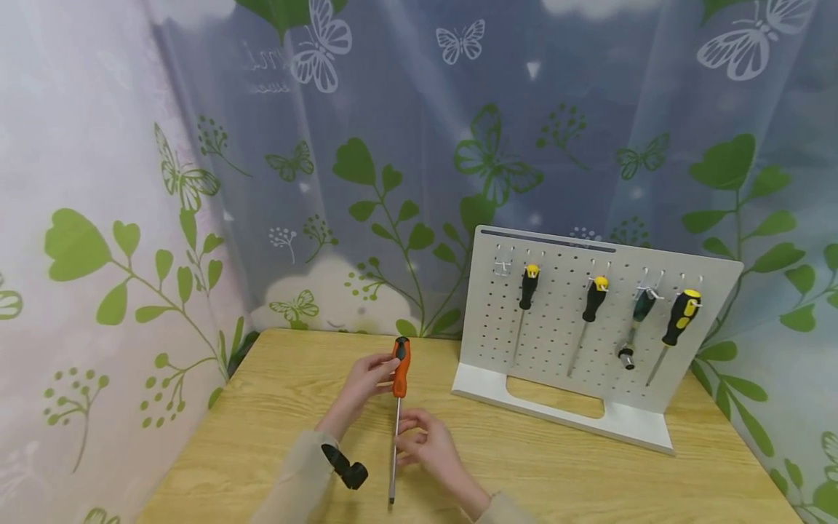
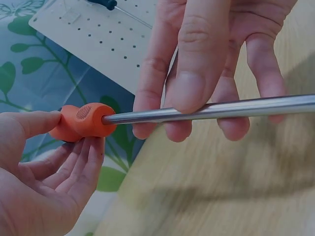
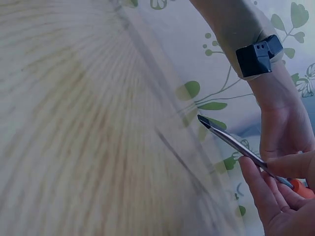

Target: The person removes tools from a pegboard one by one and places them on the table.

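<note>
An orange and black screwdriver point(image 1: 402, 378) is held over the wooden table, its handle pointing to the back and its long metal shaft toward the front. My left hand point(image 1: 361, 380) grips the orange handle between thumb and fingers. On the shaft point(image 2: 197, 112), my right hand point(image 1: 428, 445) pinches with the thumb on one side and the fingers on the other, as the left wrist view shows. The dark tip point(image 3: 204, 121) sticks out past the right fingers. Its shadow falls on the table in the right wrist view.
A white pegboard stand point(image 1: 556, 320) occupies the table's back right. On its hooks hang several tools, among them a black and yellow screwdriver point(image 1: 682, 319) and a dark green-handled ratchet point(image 1: 643, 306). An unused hook pair point(image 1: 503, 266) is at its left. Printed curtains point(image 1: 393, 109) surround the wooden table point(image 1: 262, 407).
</note>
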Motion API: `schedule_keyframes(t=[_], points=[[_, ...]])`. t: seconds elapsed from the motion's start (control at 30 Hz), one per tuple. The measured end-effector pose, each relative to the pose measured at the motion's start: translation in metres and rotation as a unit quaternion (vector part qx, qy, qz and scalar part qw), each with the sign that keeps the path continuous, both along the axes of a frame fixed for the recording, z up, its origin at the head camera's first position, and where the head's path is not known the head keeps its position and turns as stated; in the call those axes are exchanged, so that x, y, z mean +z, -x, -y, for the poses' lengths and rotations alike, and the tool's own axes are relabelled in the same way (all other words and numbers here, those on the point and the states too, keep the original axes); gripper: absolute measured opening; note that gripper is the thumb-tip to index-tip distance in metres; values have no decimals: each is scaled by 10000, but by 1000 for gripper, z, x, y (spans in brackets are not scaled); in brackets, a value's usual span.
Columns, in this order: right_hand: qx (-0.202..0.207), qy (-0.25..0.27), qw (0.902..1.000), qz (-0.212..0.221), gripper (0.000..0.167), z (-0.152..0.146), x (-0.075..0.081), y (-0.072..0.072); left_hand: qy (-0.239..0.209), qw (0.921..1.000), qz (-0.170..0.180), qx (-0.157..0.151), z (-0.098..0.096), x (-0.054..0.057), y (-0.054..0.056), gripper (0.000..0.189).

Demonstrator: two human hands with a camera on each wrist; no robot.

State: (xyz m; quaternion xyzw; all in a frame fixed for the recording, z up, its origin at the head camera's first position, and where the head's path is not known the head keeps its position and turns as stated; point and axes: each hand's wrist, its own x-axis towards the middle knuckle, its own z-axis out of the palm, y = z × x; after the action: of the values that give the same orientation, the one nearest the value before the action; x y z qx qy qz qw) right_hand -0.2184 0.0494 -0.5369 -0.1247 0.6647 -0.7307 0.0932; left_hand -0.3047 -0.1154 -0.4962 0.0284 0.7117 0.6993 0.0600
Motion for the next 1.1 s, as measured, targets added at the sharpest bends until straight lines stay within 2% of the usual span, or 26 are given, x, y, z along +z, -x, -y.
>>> schedule_keyframes(t=[0.2,0.37,0.57,0.87,1.1], points=[[72,-44,9998,174,43,9,-5,-6,84,9996,259,58,7,-7,-9,51],[116,1,9997,204,43,17,-6,-12,107,9997,195,56,14,-16,-13,52],[71,-134,9997,180,39,26,-13,-18,248,9992,277,148,22,-26,-19,51],[131,-13,9984,543,36,36,-23,-26,460,9976,487,156,32,-38,-26,51],[246,-319,9966,714,31,40,-25,-29,679,9968,419,41,38,-45,-29,43]])
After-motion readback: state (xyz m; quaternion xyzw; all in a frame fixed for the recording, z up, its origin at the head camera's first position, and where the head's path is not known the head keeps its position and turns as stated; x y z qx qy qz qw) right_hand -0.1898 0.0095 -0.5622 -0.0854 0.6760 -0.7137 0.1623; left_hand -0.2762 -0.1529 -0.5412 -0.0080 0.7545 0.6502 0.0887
